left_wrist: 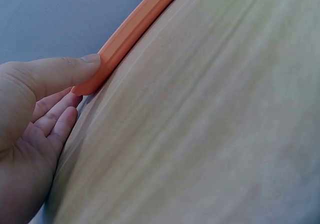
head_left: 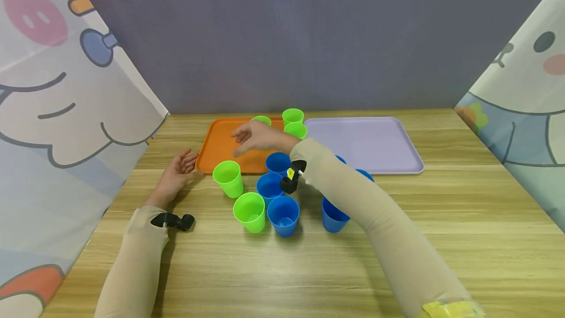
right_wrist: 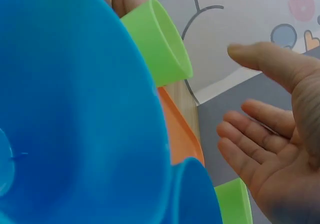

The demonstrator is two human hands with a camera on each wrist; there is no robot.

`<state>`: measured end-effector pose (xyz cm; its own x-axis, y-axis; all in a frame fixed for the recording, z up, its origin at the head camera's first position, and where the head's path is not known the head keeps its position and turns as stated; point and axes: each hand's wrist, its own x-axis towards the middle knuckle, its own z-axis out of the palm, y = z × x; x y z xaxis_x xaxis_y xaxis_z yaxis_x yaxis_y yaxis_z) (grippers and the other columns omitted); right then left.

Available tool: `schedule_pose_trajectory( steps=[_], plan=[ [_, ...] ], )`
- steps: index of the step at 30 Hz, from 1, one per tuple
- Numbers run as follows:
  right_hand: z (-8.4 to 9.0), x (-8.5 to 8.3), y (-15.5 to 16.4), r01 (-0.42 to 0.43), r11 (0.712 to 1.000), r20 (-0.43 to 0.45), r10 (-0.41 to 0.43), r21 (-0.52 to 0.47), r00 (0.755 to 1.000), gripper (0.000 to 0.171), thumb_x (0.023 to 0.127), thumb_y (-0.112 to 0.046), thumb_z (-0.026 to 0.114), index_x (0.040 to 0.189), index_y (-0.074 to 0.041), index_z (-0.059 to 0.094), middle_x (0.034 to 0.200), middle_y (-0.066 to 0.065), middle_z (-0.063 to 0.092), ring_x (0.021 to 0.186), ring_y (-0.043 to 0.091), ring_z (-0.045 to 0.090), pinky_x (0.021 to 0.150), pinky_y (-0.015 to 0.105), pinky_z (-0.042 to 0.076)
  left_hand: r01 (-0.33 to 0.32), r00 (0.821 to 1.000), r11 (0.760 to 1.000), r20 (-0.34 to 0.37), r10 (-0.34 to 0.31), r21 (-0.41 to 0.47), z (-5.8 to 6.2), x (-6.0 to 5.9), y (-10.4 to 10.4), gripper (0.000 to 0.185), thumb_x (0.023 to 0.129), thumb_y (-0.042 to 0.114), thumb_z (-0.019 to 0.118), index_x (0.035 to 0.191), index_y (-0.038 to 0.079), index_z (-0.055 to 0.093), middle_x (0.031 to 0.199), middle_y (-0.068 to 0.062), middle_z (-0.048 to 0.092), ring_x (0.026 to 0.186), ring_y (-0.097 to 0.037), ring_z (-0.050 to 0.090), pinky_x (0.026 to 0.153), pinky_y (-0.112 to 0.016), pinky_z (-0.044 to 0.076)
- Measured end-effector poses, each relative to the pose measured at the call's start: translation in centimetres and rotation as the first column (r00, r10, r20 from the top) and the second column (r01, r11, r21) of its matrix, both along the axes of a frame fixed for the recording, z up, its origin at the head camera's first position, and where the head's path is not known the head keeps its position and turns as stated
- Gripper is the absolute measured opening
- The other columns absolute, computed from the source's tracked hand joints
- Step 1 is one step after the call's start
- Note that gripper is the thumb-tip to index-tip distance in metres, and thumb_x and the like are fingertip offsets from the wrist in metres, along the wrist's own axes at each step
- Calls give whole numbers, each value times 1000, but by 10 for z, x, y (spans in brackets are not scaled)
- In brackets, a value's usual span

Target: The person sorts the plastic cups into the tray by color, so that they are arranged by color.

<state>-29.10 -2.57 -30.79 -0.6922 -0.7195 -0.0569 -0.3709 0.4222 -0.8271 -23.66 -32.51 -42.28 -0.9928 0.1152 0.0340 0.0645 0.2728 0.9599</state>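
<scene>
My left hand (head_left: 173, 178) is at the near left corner of the orange tray (head_left: 216, 139). In the left wrist view its thumb and fingers pinch the tray's rim (left_wrist: 131, 34). My right hand (head_left: 260, 137) hovers over that tray with nothing in it, the fingers loosely bent and thumb apart, as the right wrist view also shows. Nearest below it stand a green cup (head_left: 228, 179) by the tray's front edge and a blue cup (head_left: 278, 162). Another green cup (head_left: 261, 120) sits partly hidden behind the right hand.
More green cups (head_left: 293, 116) stand at the back between the trays. A lilac tray (head_left: 362, 144) lies on the right. In front are a green cup (head_left: 249, 212), a blue cup (head_left: 283, 216) and several more blue cups, some hidden by the right sleeve (head_left: 353, 185). A grey wall rises behind.
</scene>
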Motion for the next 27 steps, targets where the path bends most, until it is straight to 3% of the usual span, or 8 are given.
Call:
schedule_pose_trajectory(
  steps=[10,27],
  plan=[
    [-3,9,-8,-151,988,69,149,28,986,65,84,-16,80,142,-3,53,137,14,57,124,24,53,97,22,47,-4,1000,1000,12,4,0,1,1,-1,88,91,-14,61,156,-6,2,157,-31,23,144,-44,25,117,-36,29],
    [-8,13,-10,-252,964,73,247,81,966,72,82,-9,81,144,1,48,143,17,52,124,23,51,99,21,44,3,1000,1000,-2,-3,3,2,1,3,87,91,-15,60,155,-7,3,156,-32,24,143,-45,25,117,-38,29]
  ],
)
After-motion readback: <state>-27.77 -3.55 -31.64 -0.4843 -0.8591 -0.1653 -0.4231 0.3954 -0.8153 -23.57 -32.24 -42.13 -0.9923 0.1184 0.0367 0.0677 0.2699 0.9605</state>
